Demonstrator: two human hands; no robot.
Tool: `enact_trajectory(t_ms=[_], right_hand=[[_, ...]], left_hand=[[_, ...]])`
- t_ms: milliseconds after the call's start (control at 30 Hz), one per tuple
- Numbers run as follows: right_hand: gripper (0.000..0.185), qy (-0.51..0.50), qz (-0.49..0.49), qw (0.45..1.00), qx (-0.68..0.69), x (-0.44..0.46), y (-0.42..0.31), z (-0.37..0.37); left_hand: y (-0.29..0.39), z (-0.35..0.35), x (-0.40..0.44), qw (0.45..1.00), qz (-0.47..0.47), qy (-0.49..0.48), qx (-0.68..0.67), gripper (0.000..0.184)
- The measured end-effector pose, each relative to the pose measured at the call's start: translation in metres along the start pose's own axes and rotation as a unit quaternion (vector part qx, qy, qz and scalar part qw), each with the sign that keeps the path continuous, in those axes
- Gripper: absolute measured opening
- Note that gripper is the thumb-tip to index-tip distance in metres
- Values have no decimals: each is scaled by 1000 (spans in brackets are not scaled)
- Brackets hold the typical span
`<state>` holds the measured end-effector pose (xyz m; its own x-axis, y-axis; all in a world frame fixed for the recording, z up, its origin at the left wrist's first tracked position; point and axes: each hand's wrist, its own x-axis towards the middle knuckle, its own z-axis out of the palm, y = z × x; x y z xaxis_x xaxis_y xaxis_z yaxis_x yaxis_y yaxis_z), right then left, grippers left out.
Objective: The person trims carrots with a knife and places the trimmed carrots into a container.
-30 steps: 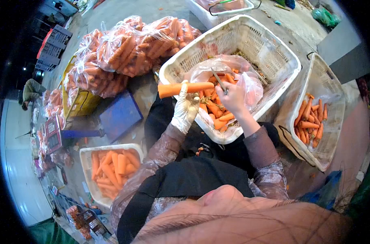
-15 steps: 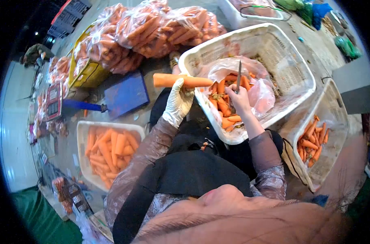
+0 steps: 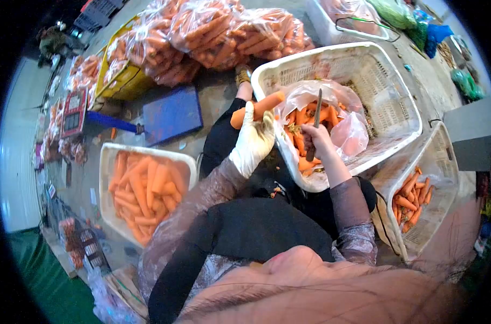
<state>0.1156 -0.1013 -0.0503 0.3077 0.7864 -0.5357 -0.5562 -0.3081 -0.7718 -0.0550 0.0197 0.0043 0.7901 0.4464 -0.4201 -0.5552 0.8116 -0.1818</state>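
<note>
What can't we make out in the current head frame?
All head view:
Tool: its middle, hidden by the right hand.
Held carrot: part hidden by the gloved left hand.
Big basket: part of floor, under carrots and bag.
Scale panel: markings too small.
Back basket: cut off by top edge.

The right hand (image 3: 318, 143), with a knife (image 3: 317, 114) in it, is over the large crate (image 3: 388, 81) before the person, which has a plastic bag (image 3: 349, 135) and loose carrots (image 3: 298, 141) inside; the left hand (image 3: 253, 139), around a carrot (image 3: 260, 109), is by its left rim. To its right stands the side crate (image 3: 437, 156) with more carrots, and behind it the far crate (image 3: 356, 38). On the person's left, a carrot-filled tub (image 3: 106, 178) sits on the floor (image 3: 84, 181), the scale platform (image 3: 172, 116) lies beyond it, and piled carrot bags (image 3: 202, 35) lie farther back.
</note>
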Motion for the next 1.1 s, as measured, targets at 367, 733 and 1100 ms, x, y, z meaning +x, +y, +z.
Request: enact_trajectory(t_ms=[367, 733, 1100], right_hand=[[18, -6, -51, 999, 9, -44, -16, 10], [14, 22, -12, 1000, -14, -16, -28, 18], [10, 72, 36, 996, -29, -16, -35, 13]], left_hand=[[221, -45, -143, 831, 463, 101, 292, 29], [128, -107, 47, 898, 114, 71, 418, 22], [146, -305, 312, 904, 22, 161, 395, 33]])
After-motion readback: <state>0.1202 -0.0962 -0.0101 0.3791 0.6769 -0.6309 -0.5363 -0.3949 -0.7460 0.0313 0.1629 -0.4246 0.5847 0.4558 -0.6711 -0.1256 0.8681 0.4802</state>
